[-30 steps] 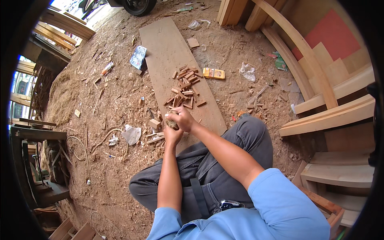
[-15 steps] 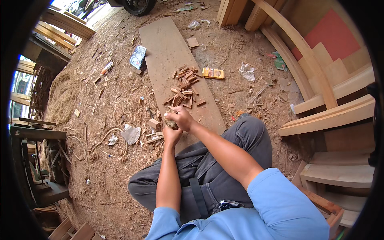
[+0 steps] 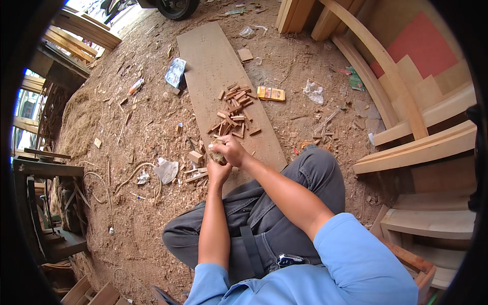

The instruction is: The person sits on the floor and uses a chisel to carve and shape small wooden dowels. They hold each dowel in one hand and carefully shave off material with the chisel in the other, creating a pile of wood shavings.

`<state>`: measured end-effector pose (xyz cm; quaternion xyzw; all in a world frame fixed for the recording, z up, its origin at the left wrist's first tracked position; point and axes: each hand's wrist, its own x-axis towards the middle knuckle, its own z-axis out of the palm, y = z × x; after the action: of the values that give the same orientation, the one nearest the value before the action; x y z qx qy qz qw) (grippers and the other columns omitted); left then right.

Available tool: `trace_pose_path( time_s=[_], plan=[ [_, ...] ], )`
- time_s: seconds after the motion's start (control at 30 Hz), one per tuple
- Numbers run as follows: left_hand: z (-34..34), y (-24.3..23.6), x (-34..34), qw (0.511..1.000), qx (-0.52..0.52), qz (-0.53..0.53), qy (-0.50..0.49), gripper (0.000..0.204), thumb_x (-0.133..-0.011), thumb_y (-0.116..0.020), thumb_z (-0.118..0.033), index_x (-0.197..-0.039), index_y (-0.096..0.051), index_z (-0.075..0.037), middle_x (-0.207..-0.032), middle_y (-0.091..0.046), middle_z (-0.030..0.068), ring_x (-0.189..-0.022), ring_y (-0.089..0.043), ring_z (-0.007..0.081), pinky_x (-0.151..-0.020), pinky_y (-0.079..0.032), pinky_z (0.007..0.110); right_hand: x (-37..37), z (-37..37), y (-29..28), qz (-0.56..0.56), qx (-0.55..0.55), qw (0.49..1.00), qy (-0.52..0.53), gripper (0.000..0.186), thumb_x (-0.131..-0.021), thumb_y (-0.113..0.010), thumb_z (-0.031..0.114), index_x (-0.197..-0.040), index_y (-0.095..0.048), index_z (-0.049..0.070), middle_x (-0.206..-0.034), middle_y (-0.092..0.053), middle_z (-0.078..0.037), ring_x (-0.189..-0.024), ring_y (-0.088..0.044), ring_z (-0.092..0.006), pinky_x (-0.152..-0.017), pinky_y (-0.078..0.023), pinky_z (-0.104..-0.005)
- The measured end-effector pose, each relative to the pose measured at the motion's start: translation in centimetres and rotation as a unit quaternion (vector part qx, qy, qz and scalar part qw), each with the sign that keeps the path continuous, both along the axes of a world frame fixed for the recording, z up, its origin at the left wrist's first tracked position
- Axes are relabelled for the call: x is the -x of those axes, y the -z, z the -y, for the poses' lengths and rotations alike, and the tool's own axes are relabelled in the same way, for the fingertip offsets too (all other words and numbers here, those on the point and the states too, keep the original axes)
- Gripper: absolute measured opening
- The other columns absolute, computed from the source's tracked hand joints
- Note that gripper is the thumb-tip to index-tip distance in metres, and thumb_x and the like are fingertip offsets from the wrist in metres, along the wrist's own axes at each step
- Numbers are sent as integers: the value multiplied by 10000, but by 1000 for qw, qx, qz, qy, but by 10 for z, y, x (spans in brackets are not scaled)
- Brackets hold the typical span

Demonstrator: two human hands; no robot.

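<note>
A broad brown dirt ground littered with sawdust and shavings took up most of the view. A pale wooden frame of long beams stood at the right, and a long, flat, brown wooden board lay ahead of the person's crossed legs in dark grey trousers. On the board sat a loose heap of small reddish-brown wooden blocks. The bare right hand and the bare left hand met near the board's left edge, just on the near side of the heap. By that same edge, farther off, lay a light-blue-and-white rectangular packet; by the right edge lay a yellow-and-orange flat packet. What either held could not be told. Smallest was a rough, tan, fibrous-looking lump, gripped between both hands, the right over its top, the left below; some fingers were hidden.
</note>
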<state>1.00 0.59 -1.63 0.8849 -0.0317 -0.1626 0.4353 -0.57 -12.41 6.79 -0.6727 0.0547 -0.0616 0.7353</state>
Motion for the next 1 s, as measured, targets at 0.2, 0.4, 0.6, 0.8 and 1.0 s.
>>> trace_pose_path(
  time_s=[0.2, 0.4, 0.6, 0.8, 1.0],
  plan=[
    [-4, 11, -4, 1000, -18, -11, 23, 354, -713, -761, -207, -877, -696, 100, -792, -710, 250, -803, -733, 322, -719, -556, 405, -1, 4, 1, 9, -72, 997, -41, 260, -848, -608, 210, -803, -698, -30, -743, -677, -37, -718, -581, -82, -684, -458, -265],
    [-5, 13, -7, 994, -46, -93, 33, 423, -698, -759, -191, -979, -671, 113, -898, -710, 276, -869, -725, 343, -796, -561, 403, -2, 3, 2, 14, -92, 995, -27, 258, -849, -620, 218, -754, -667, -17, -697, -633, -3, -665, -535, -69, -638, -430, -270],
    [-1, 6, -6, 999, -3, 18, 30, 390, -694, -758, -155, -981, -663, 91, -895, -714, 258, -830, -725, 323, -730, -551, 408, -3, 2, 7, 26, -59, 998, -15, 281, -848, -635, 240, -718, -647, -9, -658, -599, 7, -658, -513, -57, -623, -423, -267],
    [2, -3, 2, 999, 30, 32, 15, 353, -731, -754, -173, -1004, -694, 43, -889, -731, 206, -810, -727, 295, -732, -558, 383, -3, 0, 9, -11, 39, 999, -16, 288, -842, -644, 243, -780, -702, -32, -768, -693, -52, -692, -587, -94, -651, -465, -272],
    [-1, 2, -5, 996, -66, -44, 29, 261, -697, -780, -195, -773, -737, 51, -737, -712, 217, -718, -730, 293, -706, -562, 384, -4, 8, 1, -14, -41, 999, -25, 255, -864, -598, 201, -820, -694, -32, -737, -671, -34, -671, -564, -79, -640, -456, -268]
  ],
)
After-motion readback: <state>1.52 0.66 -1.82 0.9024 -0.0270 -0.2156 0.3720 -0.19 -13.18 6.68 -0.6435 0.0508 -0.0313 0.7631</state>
